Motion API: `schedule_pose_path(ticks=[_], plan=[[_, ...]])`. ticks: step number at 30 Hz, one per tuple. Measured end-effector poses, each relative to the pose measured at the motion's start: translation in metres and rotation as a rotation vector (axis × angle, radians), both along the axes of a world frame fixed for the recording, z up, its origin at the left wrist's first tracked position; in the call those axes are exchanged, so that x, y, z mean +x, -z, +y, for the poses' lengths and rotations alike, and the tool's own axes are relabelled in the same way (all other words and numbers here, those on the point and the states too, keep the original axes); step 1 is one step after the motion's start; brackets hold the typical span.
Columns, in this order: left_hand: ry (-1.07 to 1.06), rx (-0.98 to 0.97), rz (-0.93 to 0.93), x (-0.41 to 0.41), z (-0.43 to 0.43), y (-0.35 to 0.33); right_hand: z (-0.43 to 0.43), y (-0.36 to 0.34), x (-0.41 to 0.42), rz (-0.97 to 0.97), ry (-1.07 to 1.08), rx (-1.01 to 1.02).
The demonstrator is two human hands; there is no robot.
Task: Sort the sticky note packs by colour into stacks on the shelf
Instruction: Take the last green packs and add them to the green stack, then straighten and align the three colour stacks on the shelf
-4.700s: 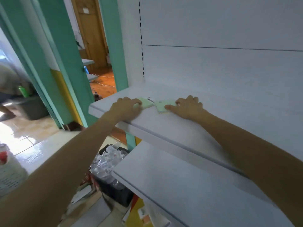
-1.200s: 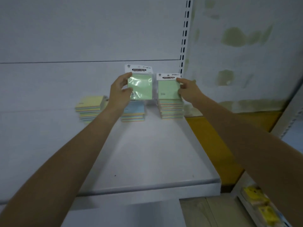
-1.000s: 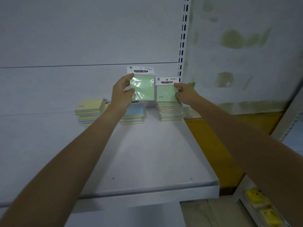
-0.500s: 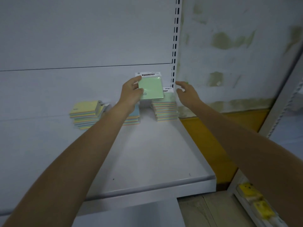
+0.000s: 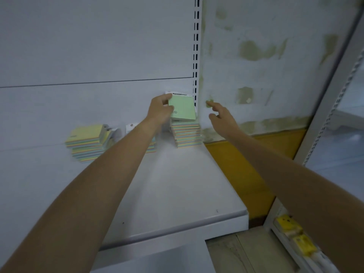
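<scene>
My left hand [image 5: 160, 111] grips a green sticky note pack [image 5: 183, 110] by its left edge, tilted just above the right-hand stack of packs [image 5: 187, 134] at the back of the white shelf [image 5: 177, 184]. My right hand [image 5: 221, 117] hovers to the right of that stack with fingers spread, holding nothing. A yellow-topped stack [image 5: 88, 141] stands at the back left. My left forearm mostly hides a middle stack [image 5: 151, 148].
A slotted white upright [image 5: 196, 56] runs up behind the right stack. To the right are a stained wall [image 5: 266, 66] and a yellow base strip [image 5: 246, 164]. Yellow packets [image 5: 295, 233] lie on a low shelf at the bottom right.
My right hand set its green pack on the right stack and drew back, open. My left hand carried its green pack rightward and down over the same stack.
</scene>
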State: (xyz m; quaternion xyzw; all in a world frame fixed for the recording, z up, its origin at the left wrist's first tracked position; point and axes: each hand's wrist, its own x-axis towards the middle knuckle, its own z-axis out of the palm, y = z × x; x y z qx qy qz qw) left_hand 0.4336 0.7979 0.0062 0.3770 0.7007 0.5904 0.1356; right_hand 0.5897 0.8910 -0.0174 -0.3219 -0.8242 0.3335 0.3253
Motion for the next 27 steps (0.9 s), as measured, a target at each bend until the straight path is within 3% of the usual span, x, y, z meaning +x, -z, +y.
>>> schedule_pose_path(ticks=[11,14,21,24,27], plan=[[0.006,-0.307,0.073,-0.004,0.005,0.007,-0.002,-0.006,-0.011,0.029,-0.044,0.046],[0.005,-0.265,0.122,-0.003,0.001,0.007,-0.008,-0.006,-0.014,0.045,-0.05,0.111],[-0.201,0.077,0.516,-0.018,-0.06,0.0,-0.041,-0.011,-0.051,0.163,-0.154,0.397],[-0.257,0.078,0.674,-0.044,-0.108,0.01,-0.076,-0.009,-0.085,0.142,-0.273,0.428],[-0.29,0.009,0.708,-0.072,-0.153,0.02,-0.115,0.002,-0.117,0.102,-0.35,0.406]])
